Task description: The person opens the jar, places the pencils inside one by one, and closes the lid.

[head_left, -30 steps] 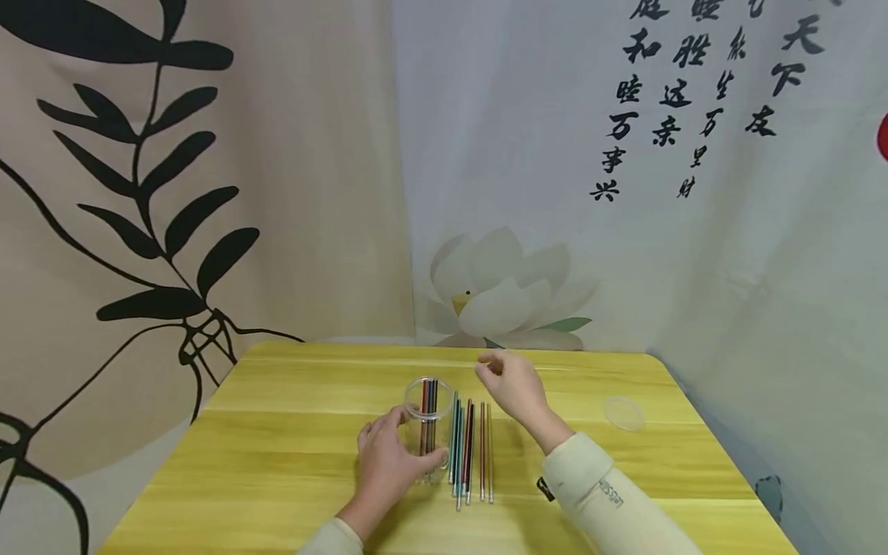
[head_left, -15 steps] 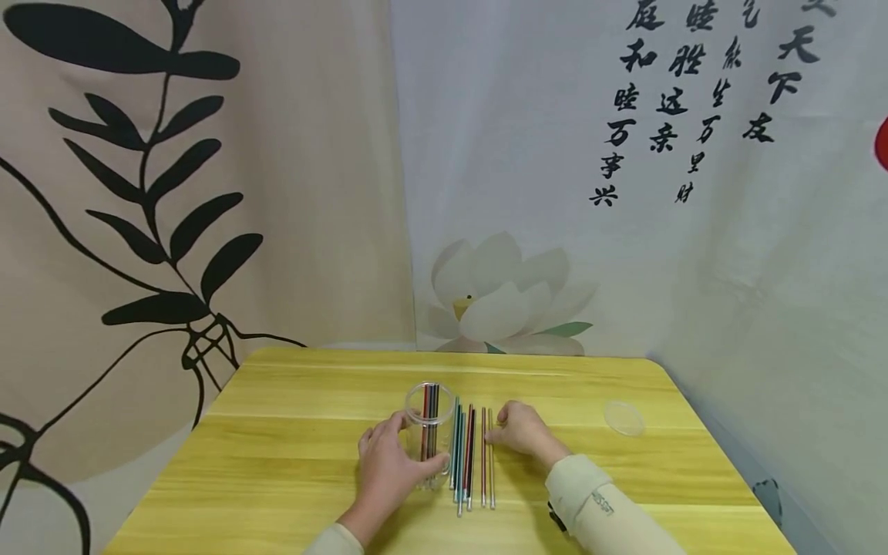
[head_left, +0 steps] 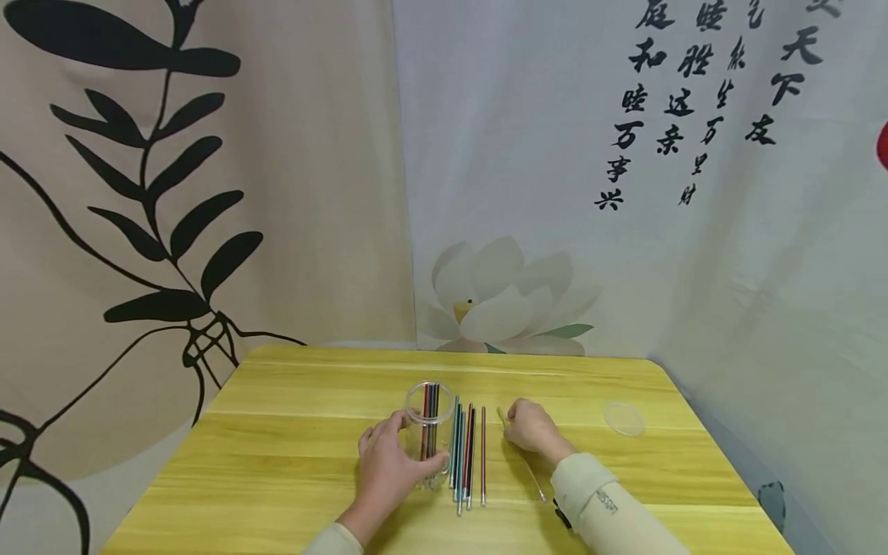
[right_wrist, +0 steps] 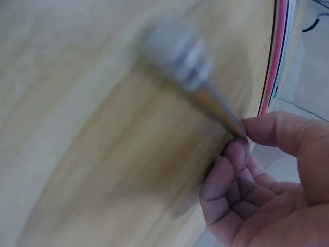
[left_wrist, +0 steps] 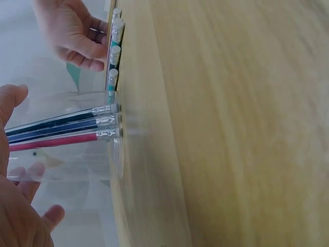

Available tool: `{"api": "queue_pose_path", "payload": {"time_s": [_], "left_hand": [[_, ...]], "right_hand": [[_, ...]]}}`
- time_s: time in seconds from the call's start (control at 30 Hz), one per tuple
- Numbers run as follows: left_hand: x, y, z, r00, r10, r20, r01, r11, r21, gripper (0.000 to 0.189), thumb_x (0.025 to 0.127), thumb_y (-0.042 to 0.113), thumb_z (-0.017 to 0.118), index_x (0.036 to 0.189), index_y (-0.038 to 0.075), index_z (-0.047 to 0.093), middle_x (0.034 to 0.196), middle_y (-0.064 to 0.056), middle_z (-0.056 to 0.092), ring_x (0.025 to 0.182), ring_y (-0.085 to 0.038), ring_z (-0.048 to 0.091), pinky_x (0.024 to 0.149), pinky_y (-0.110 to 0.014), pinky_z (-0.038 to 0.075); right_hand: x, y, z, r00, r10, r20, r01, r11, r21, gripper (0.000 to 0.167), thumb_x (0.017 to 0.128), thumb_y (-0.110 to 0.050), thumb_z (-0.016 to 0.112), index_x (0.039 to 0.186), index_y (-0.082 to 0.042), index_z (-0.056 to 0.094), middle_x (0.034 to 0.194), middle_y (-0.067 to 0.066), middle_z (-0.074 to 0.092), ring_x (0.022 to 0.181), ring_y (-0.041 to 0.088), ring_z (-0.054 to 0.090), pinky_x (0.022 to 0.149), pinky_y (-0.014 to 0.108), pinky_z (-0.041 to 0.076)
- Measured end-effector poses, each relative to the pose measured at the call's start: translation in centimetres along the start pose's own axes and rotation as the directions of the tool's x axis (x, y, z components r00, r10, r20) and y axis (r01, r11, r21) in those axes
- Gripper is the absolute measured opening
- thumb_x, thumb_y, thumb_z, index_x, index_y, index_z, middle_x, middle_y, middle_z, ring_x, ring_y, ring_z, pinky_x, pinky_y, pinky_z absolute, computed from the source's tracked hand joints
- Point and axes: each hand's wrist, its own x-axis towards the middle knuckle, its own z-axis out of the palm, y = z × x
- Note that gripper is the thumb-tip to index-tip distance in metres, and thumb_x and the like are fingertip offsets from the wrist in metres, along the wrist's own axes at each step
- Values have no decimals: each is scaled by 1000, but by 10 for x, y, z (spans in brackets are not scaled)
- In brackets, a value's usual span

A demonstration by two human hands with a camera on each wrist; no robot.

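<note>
My left hand (head_left: 390,462) wraps thumb and fingers round a clear plastic jar (left_wrist: 67,172) that stands upright on the table. Inside the jar are three pencils (left_wrist: 61,139), dark, blue and red, their eraser ends at the bottom. Between thumb and fingertips my right hand (head_left: 534,428) pinches a yellowish pencil (right_wrist: 213,103), tilted, its eraser end pointing back toward me in the head view. Several teal, red and black pencils (head_left: 462,455) lie side by side just right of the jar. A single reddish pencil (head_left: 483,455) lies a little apart, nearest the right hand.
A round clear lid (head_left: 624,418) lies flat on the wooden table (head_left: 277,462), right of the right hand. Printed cloth (head_left: 333,193) hangs behind the table's far edge.
My right hand came down to the row, pinched the yellowish rightmost pencil and drew it rightward, turning it aslant. My left hand and the jar stayed in place.
</note>
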Motion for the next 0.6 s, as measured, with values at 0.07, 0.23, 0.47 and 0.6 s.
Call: {"api": "queue_pose_path", "payload": {"time_s": [0.07,0.23,0.47,0.6], "left_hand": [[-1,0,-1,1000,0,1,0,1000,1,83,64,49,101,131,17,65,130,-8,73,131,-36,62,130,-68,21],[-19,10,2,1000,-23,-8,23,1000,-1,82,64,48,101,130,17,65,130,-8,72,131,-36,62,130,-69,21],[-50,30,5,997,-64,-48,65,998,15,83,63,48,102,131,16,65,130,-9,72,132,-37,62,130,-69,21],[-67,41,6,995,-84,-57,85,996,22,84,64,48,102,132,15,65,131,-9,72,133,-37,61,130,-69,21]], "right_hand": [[-1,-1,-1,1000,-15,16,15,1000,6,7,91,-3,70,95,2,69,87,9,69,67,15,54,58,25,51],[-16,-3,-24,996,-90,21,86,988,132,22,98,-5,62,76,-6,59,64,-1,46,54,10,37,49,23,32],[-56,-49,-94,888,-325,-326,412,876,251,40,105,-11,64,143,-1,59,108,14,77,90,22,71,78,34,61],[-94,-79,-128,673,-436,-597,688,665,290,63,105,-6,67,162,-16,43,104,14,78,83,19,68,73,22,57]]}}
